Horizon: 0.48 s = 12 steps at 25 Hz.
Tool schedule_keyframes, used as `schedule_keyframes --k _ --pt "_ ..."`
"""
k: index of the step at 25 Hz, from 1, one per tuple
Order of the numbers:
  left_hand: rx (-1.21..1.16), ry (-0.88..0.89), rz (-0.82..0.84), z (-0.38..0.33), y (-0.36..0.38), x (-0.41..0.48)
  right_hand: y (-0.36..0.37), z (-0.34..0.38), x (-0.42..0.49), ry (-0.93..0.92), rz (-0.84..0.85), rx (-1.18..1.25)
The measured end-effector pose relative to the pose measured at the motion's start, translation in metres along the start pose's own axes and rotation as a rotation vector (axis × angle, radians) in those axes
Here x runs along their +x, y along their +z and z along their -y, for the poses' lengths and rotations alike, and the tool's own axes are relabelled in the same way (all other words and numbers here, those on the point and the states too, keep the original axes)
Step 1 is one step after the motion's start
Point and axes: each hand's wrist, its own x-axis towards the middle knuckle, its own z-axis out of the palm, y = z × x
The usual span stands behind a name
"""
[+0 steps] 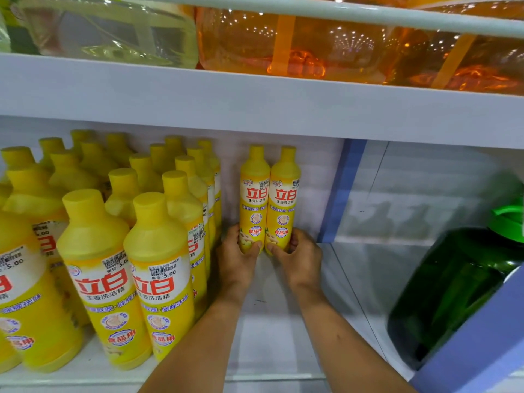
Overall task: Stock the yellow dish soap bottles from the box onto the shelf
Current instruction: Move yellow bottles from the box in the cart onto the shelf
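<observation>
Head — two bottles [254,194] [284,197], two hands [236,262] [300,256]

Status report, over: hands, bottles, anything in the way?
Left hand grips left bottle, right hand grips right bottle. Both upright, touching, deep on shelf. Stocked bottles left, apart.

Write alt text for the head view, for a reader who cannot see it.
The left hand grips the left yellow bottle and the right hand the right yellow bottle, upright and touching, deep on a white shelf. Stocked bottles stand to their left, a green jug to their right.
</observation>
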Motion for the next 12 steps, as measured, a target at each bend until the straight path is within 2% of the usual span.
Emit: schedule_keyframes --k 12 --pt "0.047 -0.058 -0.028 -0.01 -0.002 -0.005 -0.008 0.011 -0.014 0.002 0.033 -0.013"
